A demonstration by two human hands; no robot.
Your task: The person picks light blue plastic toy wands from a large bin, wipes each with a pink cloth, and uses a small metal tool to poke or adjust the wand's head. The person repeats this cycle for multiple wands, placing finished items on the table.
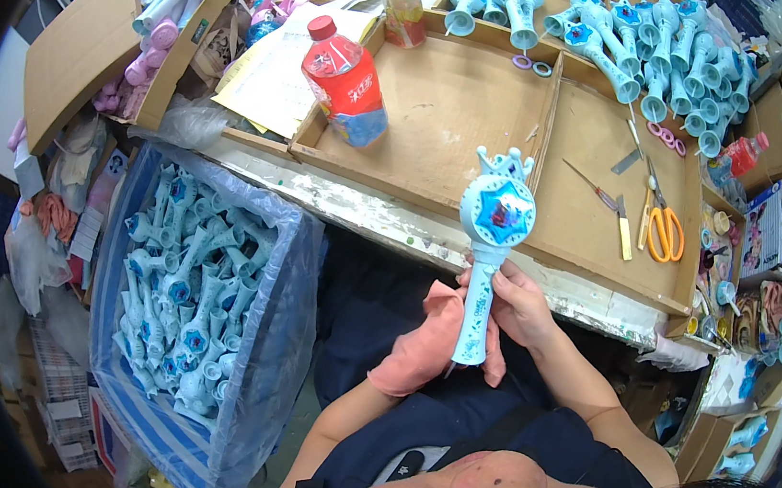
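A light blue toy wand (pixel 485 264) stands nearly upright in front of me, with a crown on top, a blue star on its round head and printed marks down its handle. My right hand (pixel 521 305) grips the handle from the right, just below the head. A salmon-pink cloth or glove covers my left hand (pixel 423 344), which is closed around the handle from behind and the left. Its fingers are mostly hidden by the covering and the wand. Both hands are close to my lap, below the table's front edge.
A plastic-lined blue crate (pixel 300 234) full of similar wands stands at left. On the table are cardboard trays (pixel 418 175), a red-labelled bottle (pixel 346 85), orange-handled scissors (pixel 667 235), a yellow-handled knife (pixel 625 234) and a screwdriver-like tool (pixel 591 183). More wands (pixel 665 44) pile up at the back right.
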